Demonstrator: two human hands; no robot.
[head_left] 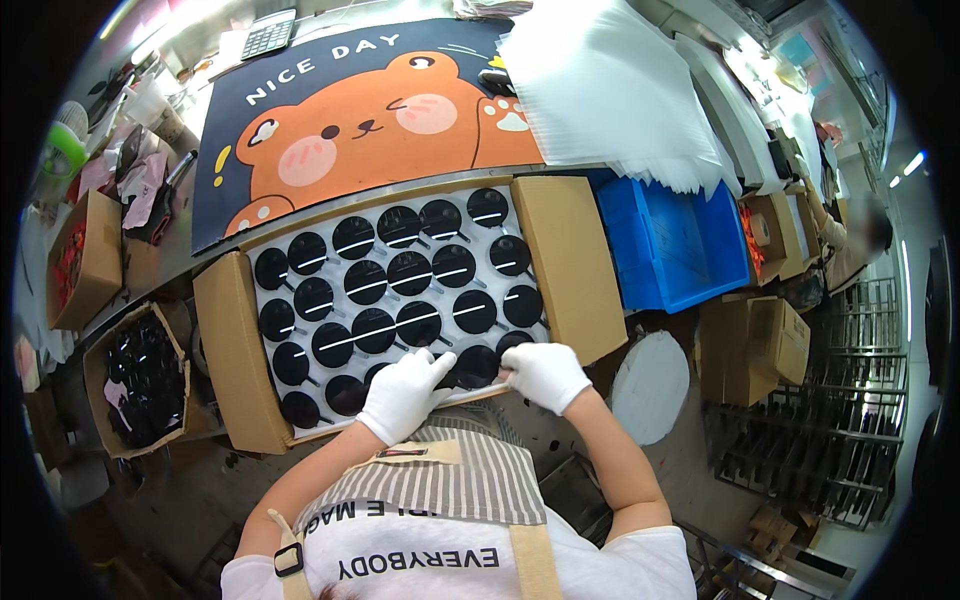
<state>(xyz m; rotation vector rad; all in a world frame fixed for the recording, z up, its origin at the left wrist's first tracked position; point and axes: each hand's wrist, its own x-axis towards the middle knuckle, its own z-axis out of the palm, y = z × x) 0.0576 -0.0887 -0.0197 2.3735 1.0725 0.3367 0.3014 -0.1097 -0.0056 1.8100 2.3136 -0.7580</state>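
We see black round discs (400, 285) in rows on white sheet (470, 395) inside open cardboard box (235, 350), just ahead of both hands. Left hand (403, 395), white glove, grip pinching near edge of sheet. Right hand (545, 375), gloved, grip pinching same edge, close beside left. Beyond box: bear-print mat (340, 110) on table. Right of right hand: blue bin (670, 240). Far left of left hand: smaller box of dark parts (140, 385).

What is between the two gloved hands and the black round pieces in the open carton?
Nothing visible. The left hand and the right hand are already at the near edge of the open carton, resting on the white sheet beside the nearest black discs.
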